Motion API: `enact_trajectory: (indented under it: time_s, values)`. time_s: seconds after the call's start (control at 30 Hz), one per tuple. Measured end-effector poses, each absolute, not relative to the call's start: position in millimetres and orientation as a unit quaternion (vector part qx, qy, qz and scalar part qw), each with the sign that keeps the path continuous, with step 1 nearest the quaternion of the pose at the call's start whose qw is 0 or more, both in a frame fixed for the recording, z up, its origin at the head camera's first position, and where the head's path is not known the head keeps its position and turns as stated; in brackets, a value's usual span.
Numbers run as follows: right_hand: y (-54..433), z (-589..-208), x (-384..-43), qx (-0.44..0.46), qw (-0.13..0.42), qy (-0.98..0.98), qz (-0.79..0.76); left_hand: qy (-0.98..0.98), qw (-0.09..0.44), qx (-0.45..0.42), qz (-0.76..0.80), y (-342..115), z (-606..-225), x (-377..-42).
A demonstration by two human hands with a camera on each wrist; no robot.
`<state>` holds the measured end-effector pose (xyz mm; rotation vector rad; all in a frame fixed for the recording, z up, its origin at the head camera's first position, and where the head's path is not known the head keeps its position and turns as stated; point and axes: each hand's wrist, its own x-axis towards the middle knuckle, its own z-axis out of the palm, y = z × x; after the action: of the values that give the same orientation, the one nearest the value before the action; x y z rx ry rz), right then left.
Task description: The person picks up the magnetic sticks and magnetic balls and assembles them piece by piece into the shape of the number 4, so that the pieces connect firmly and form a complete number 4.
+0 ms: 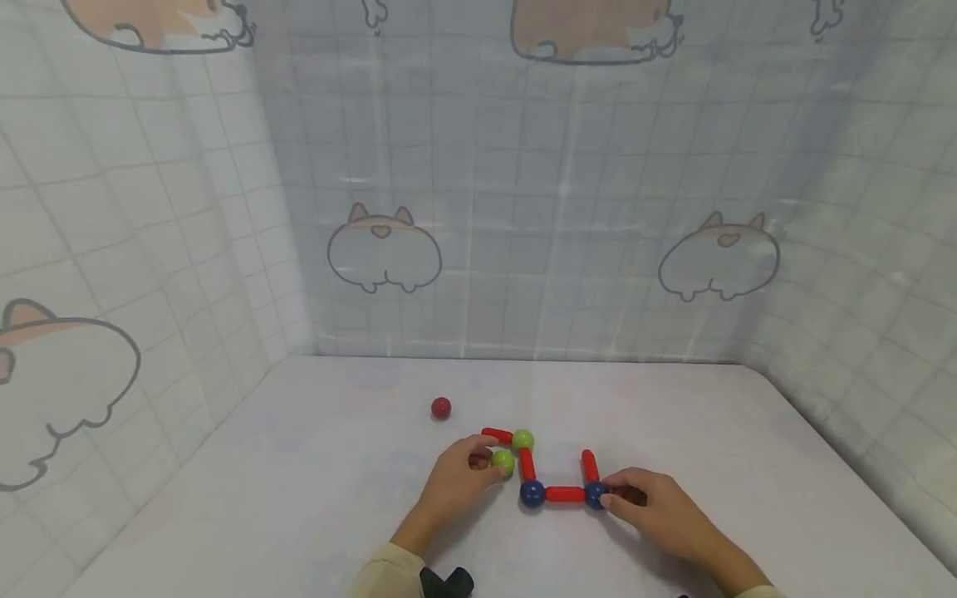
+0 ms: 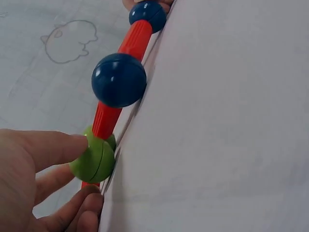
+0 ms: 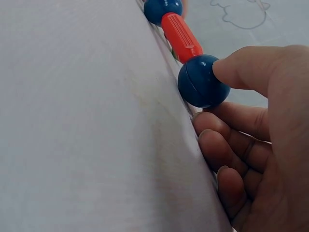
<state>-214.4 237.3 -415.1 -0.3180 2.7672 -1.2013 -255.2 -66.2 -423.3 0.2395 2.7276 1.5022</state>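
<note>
My left hand [image 1: 458, 480] pinches a lime green ball [image 1: 503, 462], thumb on its near side. Close beyond it sits a second green ball [image 1: 522, 440], joined to a short red rod [image 1: 498, 434] pointing left. Another red rod [image 1: 527, 463] links that far ball to a blue ball [image 1: 532, 493]. From there a red rod [image 1: 565, 494] runs right to another blue ball [image 1: 596, 495], which my right hand [image 1: 661, 508] holds between thumb and fingers. One more red rod [image 1: 590, 465] sticks out from this ball, away from me. The right wrist view shows the thumb [image 3: 229, 72] pressing the ball.
A loose red ball [image 1: 441, 408] lies on the white tabletop [image 1: 321, 465], beyond the left hand. Walls of grid-patterned sheet with cartoon dogs [image 1: 385, 249] enclose the table at the back and both sides. A black object [image 1: 447, 583] is at the left sleeve.
</note>
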Motion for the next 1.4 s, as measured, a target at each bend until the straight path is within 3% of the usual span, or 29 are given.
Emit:
enact_trajectory:
  time_s: [0.33, 0.63, 1.4]
  values:
    - [237.1, -417.0, -217.1, -0.099, 0.059, 0.910, -0.398, 0.886, -0.013, 0.085, 0.455, -60.5, -427.0, -255.0]
    - [242.5, -416.4, -215.4, -0.120, 0.050, 0.907, -0.400, 0.840, -0.037, 0.050, 0.540, -57.3, -424.8, -253.9]
    - [242.1, -420.1, -218.4, -0.131, 0.051, 0.904, -0.405, 0.745, 0.037, 0.084, 0.660, -62.4, -424.2, -263.2]
